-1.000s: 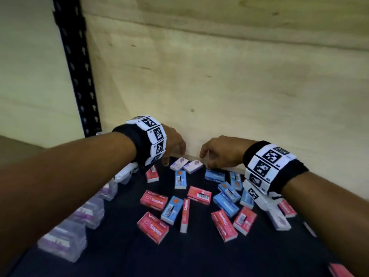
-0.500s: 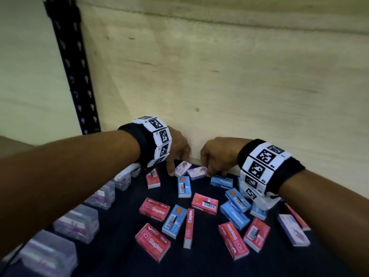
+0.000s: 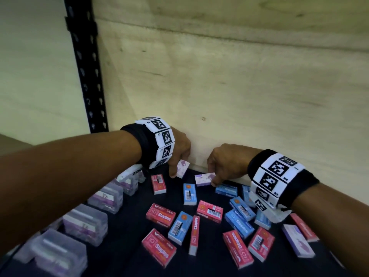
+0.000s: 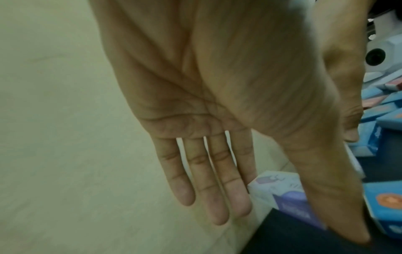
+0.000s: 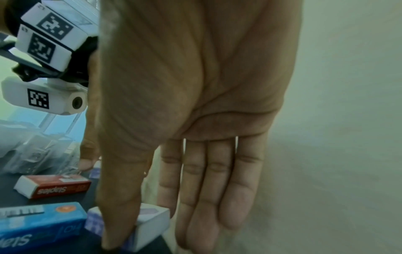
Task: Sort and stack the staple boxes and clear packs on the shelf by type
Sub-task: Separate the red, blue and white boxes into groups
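- The left hand (image 3: 177, 148) is reaching in to the back of the shelf (image 3: 135, 216), knuckles up and fingers pointing down beside the wooden back panel (image 3: 239, 96).
- Its grip is holding the left purple box (image 3: 183, 168), with the thumb lying on the near face and the fingers going down the far side.
- The right hand (image 3: 225, 160) is mirroring that pose just beside it, with its grip pinching the right purple box (image 3: 203, 178) in the same way.
- Both purple boxes are sitting at the rear edge of the shelf, close to the panel and a little apart from each other.
- The head view is showing what the wrist views barely catch: red boxes (image 3: 160, 214) and blue boxes (image 3: 189, 193) lying scattered in the middle, and clear packs (image 3: 85, 222) standing in a row along the left side.
- The left wrist view is showing the palm of the left hand (image 4: 217, 86) — four fingers straight and close together, the thumb stretched across the left purple box (image 4: 282, 192).
- The right wrist view is showing the right hand (image 5: 195, 86) likewise straight-fingered, its thumb tip pressing the near face of the right purple box (image 5: 152, 221) — and the other wrist's camera (image 5: 43, 99) off to the side.
- Whether either box is lifting off the shelf I cannot tell.
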A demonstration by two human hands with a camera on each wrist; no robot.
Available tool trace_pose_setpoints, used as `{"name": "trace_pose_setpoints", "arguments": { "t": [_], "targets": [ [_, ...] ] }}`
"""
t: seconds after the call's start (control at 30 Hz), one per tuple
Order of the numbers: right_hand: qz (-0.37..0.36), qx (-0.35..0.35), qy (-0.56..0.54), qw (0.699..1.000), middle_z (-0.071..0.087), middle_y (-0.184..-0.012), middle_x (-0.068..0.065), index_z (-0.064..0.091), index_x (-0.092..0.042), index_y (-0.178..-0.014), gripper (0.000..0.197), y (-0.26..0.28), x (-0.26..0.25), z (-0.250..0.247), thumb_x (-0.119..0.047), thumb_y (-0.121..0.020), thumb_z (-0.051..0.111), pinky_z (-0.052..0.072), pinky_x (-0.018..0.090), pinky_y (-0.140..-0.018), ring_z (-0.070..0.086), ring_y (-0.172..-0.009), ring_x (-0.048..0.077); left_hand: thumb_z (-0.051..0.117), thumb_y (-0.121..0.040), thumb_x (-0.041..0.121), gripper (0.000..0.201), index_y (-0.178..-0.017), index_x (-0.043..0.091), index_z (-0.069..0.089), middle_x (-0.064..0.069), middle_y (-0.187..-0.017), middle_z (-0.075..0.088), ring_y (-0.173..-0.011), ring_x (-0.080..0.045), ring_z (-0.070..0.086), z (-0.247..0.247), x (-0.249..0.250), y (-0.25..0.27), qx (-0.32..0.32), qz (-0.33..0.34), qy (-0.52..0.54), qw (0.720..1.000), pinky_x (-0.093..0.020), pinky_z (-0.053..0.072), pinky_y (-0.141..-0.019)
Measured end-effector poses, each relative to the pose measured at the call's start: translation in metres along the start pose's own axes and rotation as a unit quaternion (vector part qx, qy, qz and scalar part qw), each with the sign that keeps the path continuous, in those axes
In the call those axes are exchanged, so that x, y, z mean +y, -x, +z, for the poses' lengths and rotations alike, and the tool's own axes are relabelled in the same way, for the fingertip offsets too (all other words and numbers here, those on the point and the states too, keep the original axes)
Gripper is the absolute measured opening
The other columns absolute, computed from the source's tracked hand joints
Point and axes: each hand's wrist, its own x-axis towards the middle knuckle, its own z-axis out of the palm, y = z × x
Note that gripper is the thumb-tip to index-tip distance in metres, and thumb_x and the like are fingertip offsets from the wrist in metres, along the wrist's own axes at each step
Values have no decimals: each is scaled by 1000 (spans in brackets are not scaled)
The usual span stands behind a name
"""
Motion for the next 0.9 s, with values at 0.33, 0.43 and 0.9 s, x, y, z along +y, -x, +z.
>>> {"name": "trace_pose_setpoints", "arguments": {
  "t": [0.33, 0.43, 0.9],
  "targets": [
    [33, 48, 53, 997, 54, -83, -14, 62, -31, -106, 35, 101, 20, -8, -48, -78, 74, 43, 29, -69, 57, -86, 16, 76, -72, 56, 62, -120, 20, 61, -1, -116, 65, -102, -21, 61, -26, 33, 70, 61, 25, -43, 997, -25, 42, -68],
    [55, 42, 34, 997, 64, -99, -5, 60, -33, -102, 34, 148, 35, 0, -51, -77, 73, 50, 32, -78, 61, -96, 18, 69, -76, 60, 61, -120, 19, 59, -2, -117, 62, -103, -23, 60, -32, 67, 89, 83, 57, -72, 992, -30, 47, -77],
    [292, 15, -47, 955, 66, -85, -11, 64, -31, -93, 32, 354, 126, 64, -48, -70, 77, 53, 33, -77, 62, -84, 14, 57, -78, 70, 62, -114, 19, 60, 0, -109, 58, -93, -22, 59, -59, 276, 91, 128, 220, -89, 963, -35, 51, -75]
  ]
}}
